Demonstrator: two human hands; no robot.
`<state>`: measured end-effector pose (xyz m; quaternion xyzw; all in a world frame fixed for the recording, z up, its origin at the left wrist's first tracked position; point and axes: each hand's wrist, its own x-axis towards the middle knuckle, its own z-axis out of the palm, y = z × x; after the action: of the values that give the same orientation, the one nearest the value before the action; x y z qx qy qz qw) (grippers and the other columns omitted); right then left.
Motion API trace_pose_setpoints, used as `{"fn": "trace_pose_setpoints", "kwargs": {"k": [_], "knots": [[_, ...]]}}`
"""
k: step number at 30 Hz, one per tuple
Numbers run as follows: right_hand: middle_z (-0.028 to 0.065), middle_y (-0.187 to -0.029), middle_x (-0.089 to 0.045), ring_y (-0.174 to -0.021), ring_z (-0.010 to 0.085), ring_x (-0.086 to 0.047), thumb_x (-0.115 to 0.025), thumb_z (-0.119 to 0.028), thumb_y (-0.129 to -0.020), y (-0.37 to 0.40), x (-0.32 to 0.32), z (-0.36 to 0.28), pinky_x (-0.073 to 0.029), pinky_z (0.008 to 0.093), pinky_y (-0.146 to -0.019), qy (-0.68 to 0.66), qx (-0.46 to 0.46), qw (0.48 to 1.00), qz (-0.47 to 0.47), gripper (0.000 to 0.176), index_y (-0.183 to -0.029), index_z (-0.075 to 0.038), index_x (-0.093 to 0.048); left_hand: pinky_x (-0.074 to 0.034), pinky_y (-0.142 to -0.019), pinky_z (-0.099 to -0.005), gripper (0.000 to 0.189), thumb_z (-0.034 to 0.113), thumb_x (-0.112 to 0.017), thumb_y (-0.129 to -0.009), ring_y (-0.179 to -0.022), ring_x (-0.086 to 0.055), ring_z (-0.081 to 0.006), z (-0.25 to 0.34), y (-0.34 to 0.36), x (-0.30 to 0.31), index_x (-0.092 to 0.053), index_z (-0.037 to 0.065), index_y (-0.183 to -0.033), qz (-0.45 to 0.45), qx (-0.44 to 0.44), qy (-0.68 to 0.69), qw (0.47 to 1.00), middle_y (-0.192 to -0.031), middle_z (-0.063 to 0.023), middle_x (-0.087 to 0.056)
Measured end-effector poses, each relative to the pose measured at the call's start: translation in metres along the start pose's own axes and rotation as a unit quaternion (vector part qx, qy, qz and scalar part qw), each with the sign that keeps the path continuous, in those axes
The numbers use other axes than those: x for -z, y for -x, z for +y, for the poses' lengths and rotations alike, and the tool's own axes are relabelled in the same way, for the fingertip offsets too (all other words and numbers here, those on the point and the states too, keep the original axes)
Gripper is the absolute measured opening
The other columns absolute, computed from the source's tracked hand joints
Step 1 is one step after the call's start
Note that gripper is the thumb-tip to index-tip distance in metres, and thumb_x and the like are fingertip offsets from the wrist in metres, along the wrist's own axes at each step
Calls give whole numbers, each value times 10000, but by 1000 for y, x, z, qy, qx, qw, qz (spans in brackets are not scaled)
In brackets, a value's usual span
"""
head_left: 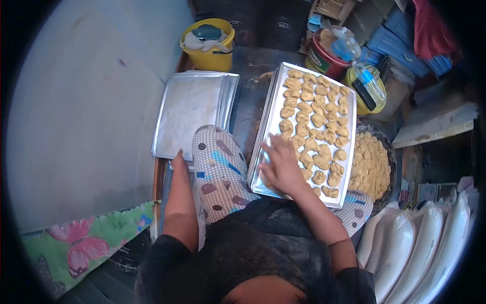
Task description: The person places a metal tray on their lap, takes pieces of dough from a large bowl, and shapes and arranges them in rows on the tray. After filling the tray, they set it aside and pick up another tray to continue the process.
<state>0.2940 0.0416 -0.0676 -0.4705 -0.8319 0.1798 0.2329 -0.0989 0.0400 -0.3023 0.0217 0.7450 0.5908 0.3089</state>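
Right hand (pixel 282 169), fingers spread apart, tan dough lumps (pixel 319 120) beside and beyond them on silver rectangular metal tray (pixel 275 109), left hand (pixel 178 162), finger spread unclear, stacked flat silver sheets (pixel 190 109) just beyond its fingers

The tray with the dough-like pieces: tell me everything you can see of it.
The tray is rectangular, shiny and silvery, seemingly metal, with a raised rim. It lies slightly turned, and layered edges along its left side suggest that it tops a stack. Rough rows of lumpy, tan dough-like pieces cover most of it. The right hand, spread open, is over its near left part; exact contact is hard to tell. Its near end reaches over the patterned trousers.
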Motion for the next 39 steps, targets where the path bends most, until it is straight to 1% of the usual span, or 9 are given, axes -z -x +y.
{"fn": "trace_pose_setpoints", "kwargs": {"k": [5, 11, 16, 26, 29, 32, 36, 38, 39], "knots": [[162, -1353, -453, -1308, 357, -376, -631, -227, -838, 5, -7, -10, -211, 565, -1099, -24, 67, 997, -23, 366, -1178, -104, -577, -492, -852, -451, 438, 136, -637, -850, -993, -573, -313, -61, -16, 13, -474, -53, -1210, -78, 129, 44, 988, -1229, -209, -513], [147, -1302, -498, -1281, 339, -411, -631, -193, -834, 12, 9, -8, -215, 552, -1103, -31, 50, 998, 16, 303, -1123, -104, -607, -533, -785, -477, 417, 116, -613, -863, -895, -617, -317, -78, -38, 28, -453, -53, -1209, -108, 150, 35, 982, -1207, -210, -515], [142, -1286, -509, -1268, 338, -424, -631, -177, -835, 17, 20, -2, -218, 545, -1103, -53, 39, 997, 51, 273, -1100, -115, -612, -507, -831, -493, 393, 171, -583, -890, -1020, -582, -335, -19, -7, 40, -474, -18, -1217, -54, 79, 127, 987, -1170, -159, -558], [132, -1237, -537, -1224, 333, -460, -628, -173, -845, 28, 27, -3, -276, 528, -1080, -124, 74, 987, 76, 249, -1088, -117, -614, -455, -890, -424, 270, 82, -607, -828, -984, -556, -253, 127, 57, 30, -503, 21, -1069, -124, -141, 237, 953, -1069, -104, -555], [127, -1191, -564, -1165, 325, -502, -627, -169, -844, 33, 31, -4, -372, 469, -1010, -145, 75, 983, 85, 257, -1093, -106, -617, -469, -894, -416, 242, 46, -585, -832, -1014, -562, -265, 161, 43, 34, -534, -7, -1062, -123, -223, 219, 942, -1095, -130, -571], [131, -1146, -585, -1086, 312, -546, -624, -181, -854, 35, 35, -10, -447, 402, -912, -198, 65, 975, 76, 267, -1099, -74, -613, -454, -918, -421, 208, 57, -594, -835, -1019, -560, -262, 202, 115, 33, -535, -17, -1021, -168, -263, 276, 909, -1076, -128, -577], [146, -1206, -553, -1150, 258, -525, -622, -237, -896, 32, 37, -15, -431, 360, -947, -385, -16, 919, -80, 418, -1268, -69, -534, -433, -952, -432, 208, 63, -595, -846, -1042, -549, -256, 232, 194, 22, -525, -20, -1023, -185, -267, 312, 893, -1115, -138, -558], [182, -1280, -501, -1167, 273, -514, -640, -323, -889, 28, 26, -16, -429, 379, -968, -641, -67, 756, -110, 657, -1418, -62, -350, -416, -975, -436, 305, 74, -582, -855, -1092, -533, -267, 236, 222, 12, -508, -44, -1127, -196, -281, 308, 888, -1181, -158, -541], [213, -1343, -437, -1182, 290, -503, -654, -410, -862, 24, 31, -16, -431, 400, -986, -689, -65, 711, -122, 876, -1484, -61, -146, -415, -978, -424, 374, 75, -568, -852, -1106, -530, -269, 241, 250, 2, -478, -56, -1190, -256, -293, 306, 869, -1200, -166, -535]]}}
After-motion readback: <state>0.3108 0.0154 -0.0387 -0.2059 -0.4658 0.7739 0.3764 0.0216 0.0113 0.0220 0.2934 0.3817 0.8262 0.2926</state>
